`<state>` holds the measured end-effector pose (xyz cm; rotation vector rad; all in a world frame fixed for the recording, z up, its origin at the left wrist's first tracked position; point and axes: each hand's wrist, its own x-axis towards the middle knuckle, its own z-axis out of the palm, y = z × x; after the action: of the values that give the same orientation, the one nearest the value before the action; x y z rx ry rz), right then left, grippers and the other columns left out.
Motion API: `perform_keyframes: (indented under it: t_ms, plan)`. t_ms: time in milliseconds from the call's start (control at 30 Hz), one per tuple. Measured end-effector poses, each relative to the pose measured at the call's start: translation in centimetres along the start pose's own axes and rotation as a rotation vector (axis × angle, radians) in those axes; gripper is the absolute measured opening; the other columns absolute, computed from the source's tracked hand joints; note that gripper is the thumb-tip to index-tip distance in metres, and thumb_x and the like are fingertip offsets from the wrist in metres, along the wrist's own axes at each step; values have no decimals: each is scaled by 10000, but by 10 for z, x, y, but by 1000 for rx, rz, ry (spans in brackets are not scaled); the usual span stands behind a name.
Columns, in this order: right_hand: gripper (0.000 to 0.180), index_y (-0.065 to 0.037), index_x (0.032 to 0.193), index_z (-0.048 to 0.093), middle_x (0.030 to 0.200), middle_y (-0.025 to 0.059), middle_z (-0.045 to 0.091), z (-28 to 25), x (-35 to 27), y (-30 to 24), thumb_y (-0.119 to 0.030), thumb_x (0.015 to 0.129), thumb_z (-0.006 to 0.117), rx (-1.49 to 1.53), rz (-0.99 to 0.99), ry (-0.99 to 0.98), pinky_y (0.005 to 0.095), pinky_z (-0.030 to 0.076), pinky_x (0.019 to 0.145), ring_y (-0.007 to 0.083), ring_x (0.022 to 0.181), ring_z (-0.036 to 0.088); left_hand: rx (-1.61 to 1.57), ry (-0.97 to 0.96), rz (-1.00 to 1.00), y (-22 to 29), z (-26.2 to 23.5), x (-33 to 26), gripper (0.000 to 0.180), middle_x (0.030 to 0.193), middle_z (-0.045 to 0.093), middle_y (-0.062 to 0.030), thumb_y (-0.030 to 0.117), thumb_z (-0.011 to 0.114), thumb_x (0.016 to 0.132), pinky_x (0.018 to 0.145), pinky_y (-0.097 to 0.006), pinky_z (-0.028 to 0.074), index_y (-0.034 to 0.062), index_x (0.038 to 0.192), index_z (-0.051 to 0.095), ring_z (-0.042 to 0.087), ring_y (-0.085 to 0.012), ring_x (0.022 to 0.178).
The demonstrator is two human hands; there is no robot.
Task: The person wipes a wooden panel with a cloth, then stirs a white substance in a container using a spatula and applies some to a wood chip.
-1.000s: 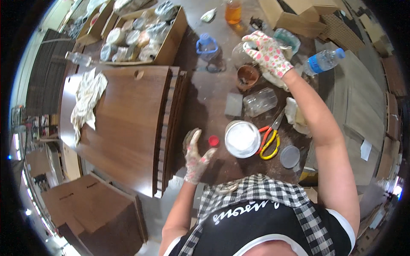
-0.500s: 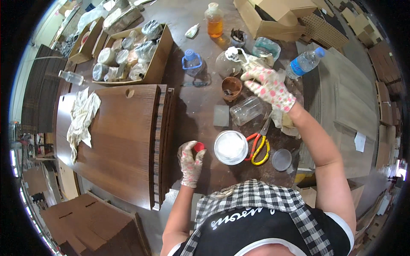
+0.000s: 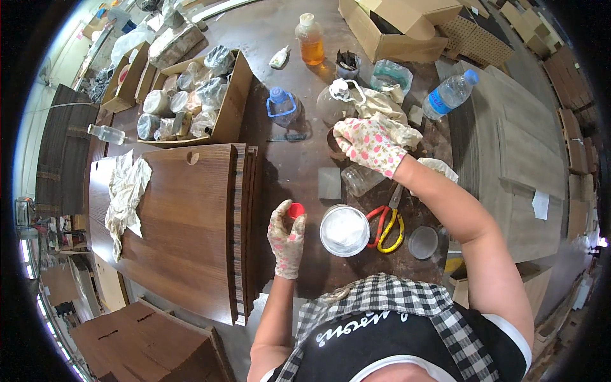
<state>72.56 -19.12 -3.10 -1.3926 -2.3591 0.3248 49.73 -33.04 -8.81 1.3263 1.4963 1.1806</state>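
Note:
My left hand (image 3: 287, 240), in a patterned work glove, pinches a small red cap (image 3: 296, 210) between thumb and fingers. My right hand (image 3: 370, 141), in a white glove with pink flowers, is over a brown bowl (image 3: 331, 145) and hides most of it. Its fingers curl down at the bowl; what they hold is hidden. Below that hand lies a clear jar (image 3: 361, 181) on its side. Close to my left hand are a tub of white material (image 3: 344, 230) and a grey square block (image 3: 329, 183). Scissors (image 3: 385, 223) with red and yellow handles lie beside the tub.
Stacked brown panels (image 3: 184, 223) bear a rag (image 3: 126, 197) on the left. Behind them stands a carton of wrapped jars (image 3: 237, 95). A blue-capped jug (image 3: 282, 105), a bottle of orange liquid (image 3: 311, 44) and a water bottle (image 3: 449, 95) stand farther back. A round lid (image 3: 422, 242) lies right.
My right hand has moved left and down from the crumpled cloth to the brown bowl, its fingers now curled. My left hand keeps the red cap. The view has shifted slightly.

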Motion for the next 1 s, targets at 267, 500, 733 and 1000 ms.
perform_keyframes:
  t_ms: [267, 500, 733, 1000]
  plan:
    - [197, -37, 968, 597, 940, 125, 633, -17, -5, 18, -144, 807, 559, 217, 124, -66, 370, 459, 785, 285, 886, 602, -62, -24, -12, -2, 3, -2, 375, 1099, 564, -63, 52, 641, 812, 878, -271, 440, 15, 1165, 518, 549, -146, 989]
    - [233, -27, 974, 597, 976, 158, 607, -16, -15, 36, -139, 770, 574, 244, 37, 127, 391, 436, 826, 298, 956, 567, -191, -3, -47, 0, 5, -9, 374, 1100, 566, -68, 49, 627, 826, 884, -274, 436, 1, 1178, 508, 547, -146, 998]
    - [230, -49, 962, 614, 910, 162, 613, -21, -10, 31, -213, 804, 585, 105, 77, 127, 407, 446, 796, 316, 893, 577, -256, 16, -77, 2, 9, -10, 396, 1055, 562, -60, 25, 646, 796, 812, -247, 452, -6, 1169, 514, 541, -124, 919]
    - [146, -46, 802, 609, 757, 149, 620, 38, 56, -51, -172, 789, 537, -68, -158, -260, 387, 498, 649, 315, 722, 620, -187, 28, -77, -14, 3, -15, 409, 1065, 573, -42, 69, 659, 805, 835, -246, 440, 3, 1182, 513, 547, -115, 931]
